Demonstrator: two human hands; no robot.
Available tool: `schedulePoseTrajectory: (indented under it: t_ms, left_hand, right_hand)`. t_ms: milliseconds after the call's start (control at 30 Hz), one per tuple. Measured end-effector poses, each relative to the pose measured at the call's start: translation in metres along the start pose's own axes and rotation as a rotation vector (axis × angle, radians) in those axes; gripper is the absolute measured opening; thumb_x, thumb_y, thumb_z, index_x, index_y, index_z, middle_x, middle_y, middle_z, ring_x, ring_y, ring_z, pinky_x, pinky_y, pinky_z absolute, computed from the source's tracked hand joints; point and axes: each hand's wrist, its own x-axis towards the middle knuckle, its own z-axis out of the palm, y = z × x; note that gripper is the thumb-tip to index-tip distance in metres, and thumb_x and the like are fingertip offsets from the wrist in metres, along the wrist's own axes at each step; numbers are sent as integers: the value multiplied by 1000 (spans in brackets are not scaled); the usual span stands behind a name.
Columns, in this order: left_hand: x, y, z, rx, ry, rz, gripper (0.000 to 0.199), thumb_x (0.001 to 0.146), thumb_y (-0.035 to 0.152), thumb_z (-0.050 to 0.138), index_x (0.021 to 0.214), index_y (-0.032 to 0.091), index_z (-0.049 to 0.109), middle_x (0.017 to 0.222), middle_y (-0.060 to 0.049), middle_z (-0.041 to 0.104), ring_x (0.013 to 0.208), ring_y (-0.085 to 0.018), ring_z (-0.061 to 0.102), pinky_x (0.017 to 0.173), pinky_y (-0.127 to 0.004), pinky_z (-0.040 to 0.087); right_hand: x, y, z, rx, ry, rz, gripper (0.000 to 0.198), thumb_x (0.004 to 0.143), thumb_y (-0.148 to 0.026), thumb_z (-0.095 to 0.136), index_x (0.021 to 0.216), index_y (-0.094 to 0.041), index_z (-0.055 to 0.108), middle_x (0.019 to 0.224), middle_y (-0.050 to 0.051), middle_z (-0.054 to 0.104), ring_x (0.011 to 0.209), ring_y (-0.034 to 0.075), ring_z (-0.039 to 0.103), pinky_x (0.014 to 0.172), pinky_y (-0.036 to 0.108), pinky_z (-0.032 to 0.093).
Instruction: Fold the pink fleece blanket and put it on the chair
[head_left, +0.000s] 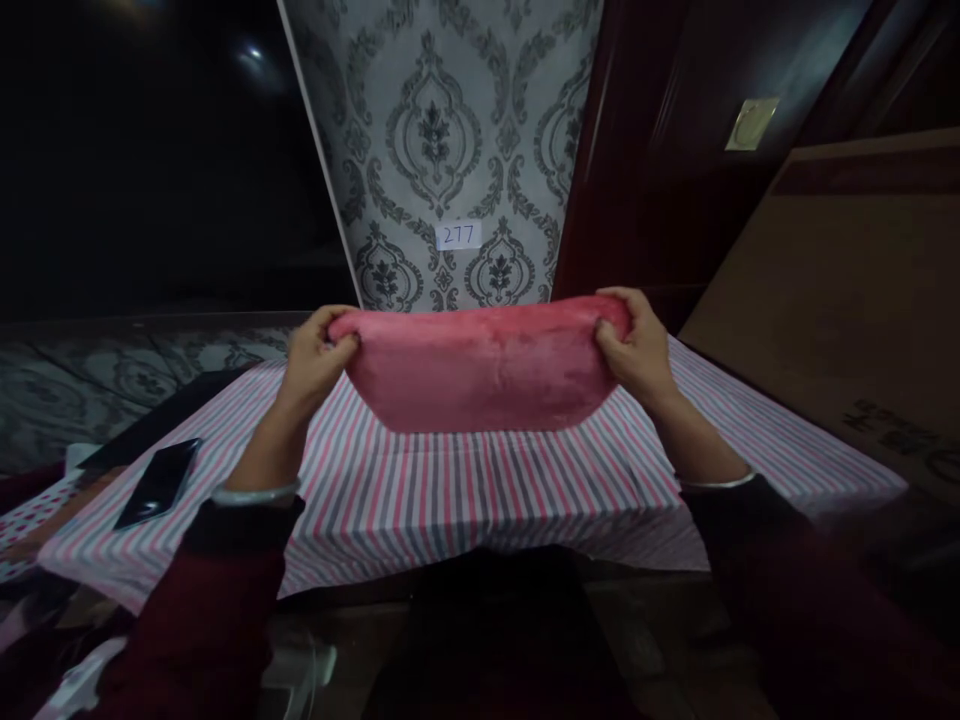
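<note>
A soft pink plush cloth (480, 370) is stretched sideways above the table, its upper edge pulled nearly straight. My left hand (319, 355) pinches its upper left corner between thumb and fingers. At the opposite corner, my right hand (634, 340) grips the cloth the same way. The lower edge hangs down close to the striped tablecloth (450, 490); whether it touches there I cannot tell. Both sleeves are dark red with black cuffs.
A black phone (160, 483) lies on the tablecloth's left side. To the right stands a large cardboard box (840, 310). Behind the table, patterned wallpaper (435, 130) bears a paper label (458, 235) reading 277. A large dark screen (150, 160) fills the upper left.
</note>
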Motion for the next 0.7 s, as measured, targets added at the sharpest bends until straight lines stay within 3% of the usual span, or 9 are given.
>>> schedulePoseTrajectory:
  t_ms: [133,267,367,500,600,700]
  left_hand:
    - [36,-6,10,-271,-56,-175,44,64,27,62,107,18,68,101,-4,69,89,-18,62,81,-30,53]
    - [39,-37,39,-448,-203,-444,41,54,29,67,93,17,69,75,1,62,63,-13,53,56,-22,43]
    - [35,-57,63,-516,-237,-578,36,50,29,69,84,17,66,65,4,55,55,-11,48,50,-20,38]
    - [39,-75,89,-390,-241,-671,27,54,26,65,80,19,62,61,5,53,54,-11,49,51,-21,41]
    - [44,-88,107,-210,-258,-717,23,61,24,63,83,19,62,62,2,56,59,-16,57,57,-27,49]
    - [46,-100,126,-81,-251,-696,34,64,19,64,98,17,67,85,-8,71,91,-28,70,79,-39,56]
  right_hand:
    - [30,18,8,139,-76,88,39,86,-31,56,122,-21,65,119,8,68,106,24,64,100,46,51]
    - [23,48,39,340,-213,403,35,77,-31,65,107,-16,71,102,7,73,88,20,65,84,38,56]
    - [12,62,66,408,-246,604,31,74,-29,67,101,-14,71,88,5,72,76,17,63,72,30,55]
    - [9,73,95,256,-283,724,31,78,-24,63,107,-13,71,84,3,72,70,14,62,65,24,52]
    - [11,84,108,128,-294,760,39,84,-25,57,118,-10,69,89,7,74,76,17,67,70,28,55]
    - [12,94,119,14,-305,753,46,88,-23,52,130,-10,65,108,14,75,101,25,70,90,37,55]
